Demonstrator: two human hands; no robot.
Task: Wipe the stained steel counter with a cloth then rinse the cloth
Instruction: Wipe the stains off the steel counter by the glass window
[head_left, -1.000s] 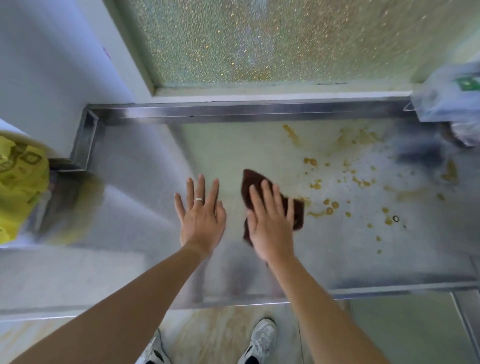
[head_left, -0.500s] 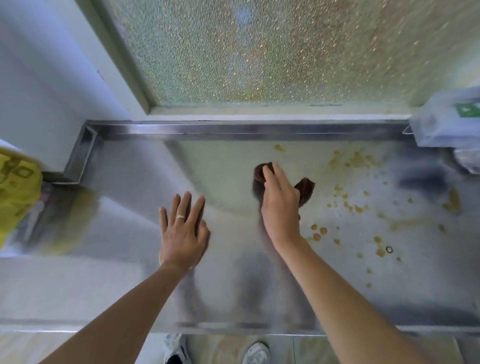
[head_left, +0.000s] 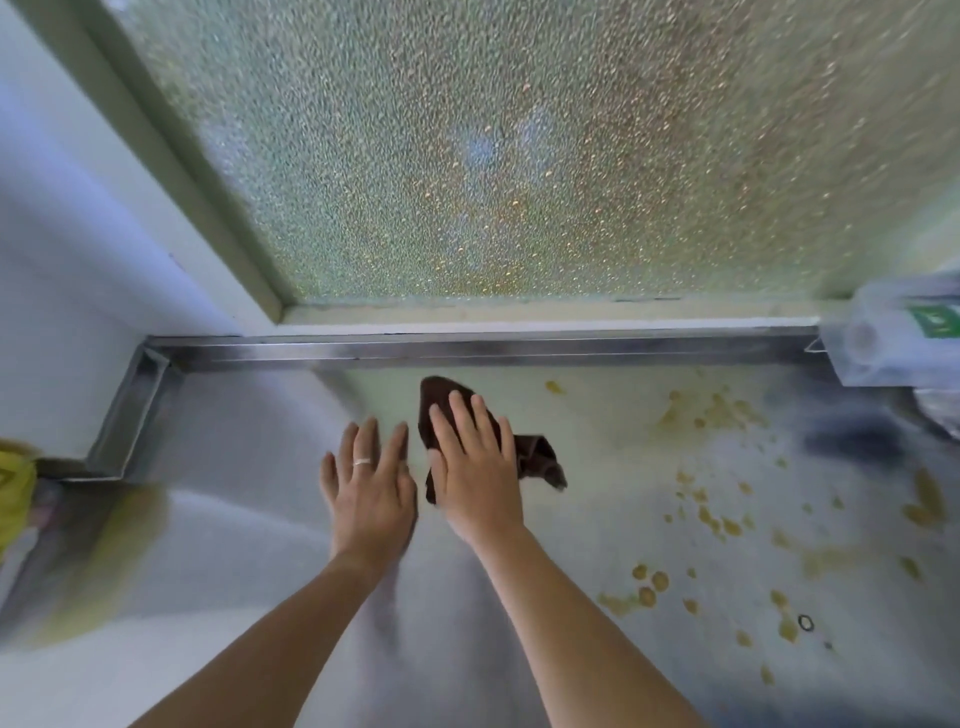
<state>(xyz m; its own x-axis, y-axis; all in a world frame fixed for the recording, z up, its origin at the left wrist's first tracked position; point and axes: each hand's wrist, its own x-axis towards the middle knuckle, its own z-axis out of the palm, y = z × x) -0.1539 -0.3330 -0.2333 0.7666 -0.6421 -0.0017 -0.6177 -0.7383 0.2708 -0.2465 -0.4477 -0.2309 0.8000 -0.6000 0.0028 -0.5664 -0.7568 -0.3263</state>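
Two hands and one cloth on a stained counter, listed by size. Item: steel counter (head_left: 623, 467), filling the lower half of the frame, raised rim along its back edge below the frosted window (head_left: 519, 156); its left and centre read clean, while yellow-brown stains (head_left: 711, 410) dot the right half, from the cluster at mid right down to the spots at lower right. Item: clear plastic packet (head_left: 898, 338), far right edge, by the rim. Item: right hand (head_left: 475, 467), centre frame, fingers straight and together, palm pressing flat on the cloth. Item: left hand (head_left: 371, 478), just beside it on the left, fingers spread, flat on bare steel as a brace, ring on one finger. Item: dark brown cloth (head_left: 535, 454), crumpled under the right hand, corners showing beyond the fingertips and to the right. Change noted: over the past second the cloth has travelled from the middle of the counter up towards the back rim, the left hand following. Judgement: wiping is under way but well short of done; most stains at right remain untouched, and rinsing has not begun.
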